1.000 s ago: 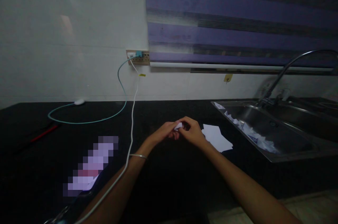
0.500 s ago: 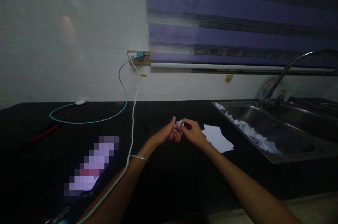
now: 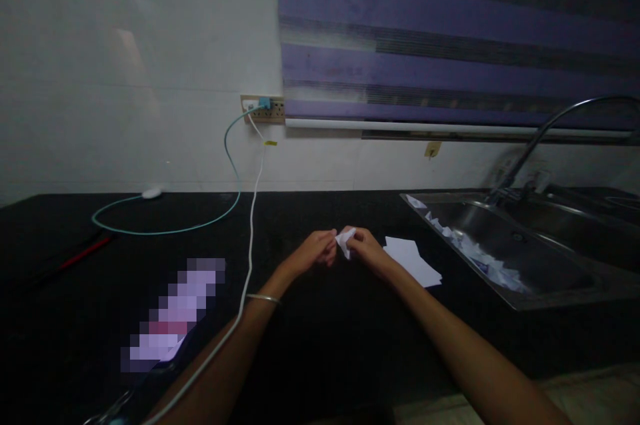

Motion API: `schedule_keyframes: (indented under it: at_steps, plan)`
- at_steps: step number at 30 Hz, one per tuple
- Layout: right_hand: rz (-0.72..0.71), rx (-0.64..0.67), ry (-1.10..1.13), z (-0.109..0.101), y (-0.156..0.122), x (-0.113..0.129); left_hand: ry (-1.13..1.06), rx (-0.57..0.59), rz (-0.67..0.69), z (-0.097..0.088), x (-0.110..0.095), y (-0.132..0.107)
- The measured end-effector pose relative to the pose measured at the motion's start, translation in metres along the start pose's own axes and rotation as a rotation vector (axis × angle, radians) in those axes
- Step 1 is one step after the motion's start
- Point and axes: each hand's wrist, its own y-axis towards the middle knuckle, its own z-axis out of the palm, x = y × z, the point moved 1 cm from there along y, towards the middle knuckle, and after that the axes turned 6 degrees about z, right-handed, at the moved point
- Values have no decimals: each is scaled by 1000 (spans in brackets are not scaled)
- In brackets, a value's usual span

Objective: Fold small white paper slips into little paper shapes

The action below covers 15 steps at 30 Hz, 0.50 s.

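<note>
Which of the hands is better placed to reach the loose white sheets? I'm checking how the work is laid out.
Probably the right hand: the white sheets lie just beside it on the black counter. The left hand sits farther away, and both pinch the small paper piece.

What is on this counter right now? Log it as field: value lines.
left hand: pinching the small white paper piece
right hand: pinching the same piece
paper stack: flat on the black counter, right of the hands
sink: white paper scraps inside
white cable: runs from the wall socket
</note>
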Motion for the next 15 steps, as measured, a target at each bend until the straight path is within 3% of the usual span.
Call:
schedule_keyframes:
  at_steps: [15]
  plan:
    - [-105,-26,-149,0,0,-7,58,12,11,-1,-4,-1]
